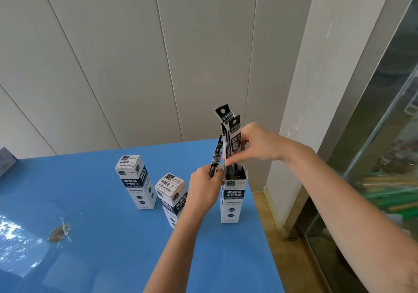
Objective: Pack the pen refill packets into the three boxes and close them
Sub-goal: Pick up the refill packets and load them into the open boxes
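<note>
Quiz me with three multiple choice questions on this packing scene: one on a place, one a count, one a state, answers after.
1. Where does the open box stand? A nearest the right edge of the table; B between the other two; C farthest left.
2. How many boxes stand on the blue table? A two; B three; C four.
3. What is the right hand doing? A lying flat; B gripping refill packets over the open box; C pressing a lid down.
1 A, both closed boxes stand to its left. 2 B, two closed plus one open. 3 B, its fingers pinch packets sticking out of the box.
</note>
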A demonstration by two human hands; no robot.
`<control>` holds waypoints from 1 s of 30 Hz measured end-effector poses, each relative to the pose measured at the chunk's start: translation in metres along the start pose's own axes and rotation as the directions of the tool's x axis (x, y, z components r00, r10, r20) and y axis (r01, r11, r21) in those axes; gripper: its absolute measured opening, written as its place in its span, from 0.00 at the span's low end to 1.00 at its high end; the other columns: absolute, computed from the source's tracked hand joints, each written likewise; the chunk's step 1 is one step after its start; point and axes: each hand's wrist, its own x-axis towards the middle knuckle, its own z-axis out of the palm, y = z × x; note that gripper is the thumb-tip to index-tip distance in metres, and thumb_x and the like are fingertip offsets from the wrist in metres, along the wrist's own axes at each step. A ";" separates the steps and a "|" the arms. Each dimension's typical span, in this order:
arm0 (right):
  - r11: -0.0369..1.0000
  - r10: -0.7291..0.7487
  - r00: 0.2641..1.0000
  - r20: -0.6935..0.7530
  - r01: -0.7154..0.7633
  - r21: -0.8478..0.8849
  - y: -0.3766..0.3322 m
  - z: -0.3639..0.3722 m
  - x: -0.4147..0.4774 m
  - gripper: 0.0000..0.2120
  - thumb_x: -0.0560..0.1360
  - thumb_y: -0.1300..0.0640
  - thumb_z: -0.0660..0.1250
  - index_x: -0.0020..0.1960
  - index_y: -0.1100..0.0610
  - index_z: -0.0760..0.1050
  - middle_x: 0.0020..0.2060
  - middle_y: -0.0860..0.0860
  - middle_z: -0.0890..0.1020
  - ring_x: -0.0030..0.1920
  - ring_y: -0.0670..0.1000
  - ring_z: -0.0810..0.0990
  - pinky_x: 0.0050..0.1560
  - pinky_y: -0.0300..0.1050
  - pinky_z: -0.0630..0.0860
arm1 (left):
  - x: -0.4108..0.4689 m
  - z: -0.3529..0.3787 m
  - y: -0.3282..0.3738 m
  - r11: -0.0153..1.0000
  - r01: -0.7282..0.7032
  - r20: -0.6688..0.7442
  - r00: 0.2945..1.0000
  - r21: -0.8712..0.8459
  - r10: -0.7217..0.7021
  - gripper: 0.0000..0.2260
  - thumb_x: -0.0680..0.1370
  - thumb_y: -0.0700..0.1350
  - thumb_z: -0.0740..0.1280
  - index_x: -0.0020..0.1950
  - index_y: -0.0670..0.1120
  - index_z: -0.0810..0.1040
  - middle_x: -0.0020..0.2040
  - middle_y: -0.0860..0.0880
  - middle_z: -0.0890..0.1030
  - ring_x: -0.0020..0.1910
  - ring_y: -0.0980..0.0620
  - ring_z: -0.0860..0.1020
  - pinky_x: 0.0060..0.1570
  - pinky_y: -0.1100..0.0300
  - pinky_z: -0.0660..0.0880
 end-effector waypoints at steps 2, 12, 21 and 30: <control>1.000 0.022 0.999 0.024 -0.021 -0.022 0.001 0.003 0.000 0.10 0.65 0.59 0.76 0.45 0.60 0.82 0.41 0.56 0.85 0.41 0.54 0.81 0.44 0.48 0.76 | 0.000 0.000 0.000 1.000 -0.001 0.000 1.000 -0.009 0.001 0.14 0.76 0.42 0.60 0.39 0.32 0.74 0.33 0.44 0.75 0.24 0.54 0.62 0.27 0.59 0.59; 0.998 0.029 0.999 -0.015 -0.030 -0.061 -0.007 -0.006 -0.003 0.09 0.64 0.58 0.77 0.43 0.58 0.82 0.41 0.58 0.85 0.44 0.59 0.83 0.50 0.58 0.78 | 0.001 0.000 -0.002 1.000 0.019 -0.007 1.000 -0.023 -0.019 0.11 0.76 0.41 0.60 0.36 0.37 0.75 0.24 0.55 0.71 0.17 0.59 0.64 0.22 0.65 0.58; 0.987 0.090 0.993 0.082 -0.078 -0.139 0.009 0.008 -0.003 0.07 0.66 0.55 0.76 0.36 0.47 0.79 0.32 0.41 0.82 0.32 0.36 0.79 0.33 0.29 0.72 | 0.002 -0.001 -0.004 0.999 0.030 -0.009 0.999 -0.044 -0.030 0.11 0.76 0.41 0.61 0.37 0.36 0.76 0.29 0.53 0.76 0.18 0.59 0.65 0.23 0.65 0.60; 0.974 0.148 0.988 -0.045 -0.154 -0.169 0.022 0.017 -0.013 0.10 0.66 0.52 0.76 0.46 0.53 0.81 0.37 0.47 0.82 0.36 0.46 0.75 0.38 0.39 0.71 | 0.002 -0.002 -0.006 0.998 0.033 -0.021 0.999 -0.060 -0.035 0.12 0.76 0.41 0.61 0.33 0.43 0.73 0.28 0.54 0.76 0.18 0.60 0.64 0.20 0.68 0.59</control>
